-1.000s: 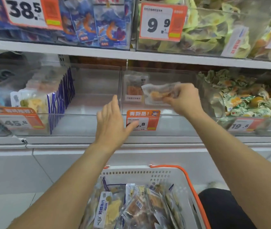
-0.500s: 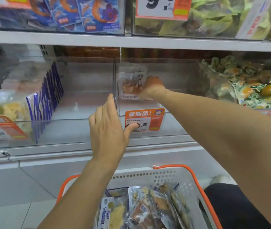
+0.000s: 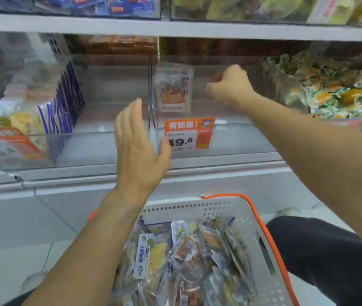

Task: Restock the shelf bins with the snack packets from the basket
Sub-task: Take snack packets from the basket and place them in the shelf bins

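Note:
One clear snack packet [image 3: 172,89] with orange-brown contents stands upright against the left wall of the middle clear bin [image 3: 230,138]. My right hand [image 3: 230,85] is over that bin, to the right of the packet and apart from it, its fingers curled with nothing in them. Flat, with straight fingers, my left hand [image 3: 136,146] hovers in front of the bin's left corner and holds nothing. Below, the white basket [image 3: 197,207] with orange handles holds several more snack packets [image 3: 189,250].
An orange price tag [image 3: 189,133] hangs on the middle bin's front. The left bin holds blue-striped packets [image 3: 63,102]. Green-wrapped snacks [image 3: 334,93] fill the right bin. A white shelf board [image 3: 175,27] runs close above the bins.
My right hand carried a packet into the middle bin, set it upright at the left wall, let go and drew back to the right. My left hand stayed by the price tag.

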`<action>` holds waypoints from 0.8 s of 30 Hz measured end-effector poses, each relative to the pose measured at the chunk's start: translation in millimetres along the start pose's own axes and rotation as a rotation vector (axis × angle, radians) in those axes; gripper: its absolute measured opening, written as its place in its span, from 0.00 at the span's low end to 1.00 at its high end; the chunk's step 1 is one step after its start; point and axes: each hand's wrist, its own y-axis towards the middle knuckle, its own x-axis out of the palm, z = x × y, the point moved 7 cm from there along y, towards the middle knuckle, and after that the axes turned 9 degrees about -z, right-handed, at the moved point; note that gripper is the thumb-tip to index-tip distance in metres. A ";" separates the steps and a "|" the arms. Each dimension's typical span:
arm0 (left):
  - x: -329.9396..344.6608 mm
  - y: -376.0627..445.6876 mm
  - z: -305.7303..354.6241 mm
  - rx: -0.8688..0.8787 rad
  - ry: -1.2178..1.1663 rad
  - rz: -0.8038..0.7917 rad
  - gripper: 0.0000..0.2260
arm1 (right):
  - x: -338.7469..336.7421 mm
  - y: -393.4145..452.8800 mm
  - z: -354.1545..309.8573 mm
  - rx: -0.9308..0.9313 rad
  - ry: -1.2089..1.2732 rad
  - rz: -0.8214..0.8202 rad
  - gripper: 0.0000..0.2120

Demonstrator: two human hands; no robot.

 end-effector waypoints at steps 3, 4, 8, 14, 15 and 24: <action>-4.5 -56.1 -0.2 -0.078 -0.230 0.150 0.14 | -48.4 -84.4 -4.6 -0.278 0.201 0.341 0.08; 13.9 -75.0 -7.7 -0.188 -0.313 0.022 0.10 | -50.1 -120.4 -3.5 -0.360 0.316 0.389 0.06; 131.9 -206.7 -48.5 -0.655 -0.182 -0.953 0.03 | 48.0 -245.4 43.9 -0.325 0.569 0.112 0.06; 167.2 -332.8 -66.5 -0.821 -0.181 -1.127 0.13 | 247.5 -354.2 155.7 -0.028 -0.057 -0.779 0.03; 170.8 -338.4 -67.7 -0.830 -0.207 -1.109 0.13 | 262.7 -362.9 162.8 0.001 -0.105 -0.853 0.11; 160.0 -320.6 -71.6 -0.928 -0.235 -1.093 0.09 | 286.7 -396.9 150.8 -0.051 -0.086 -1.057 0.48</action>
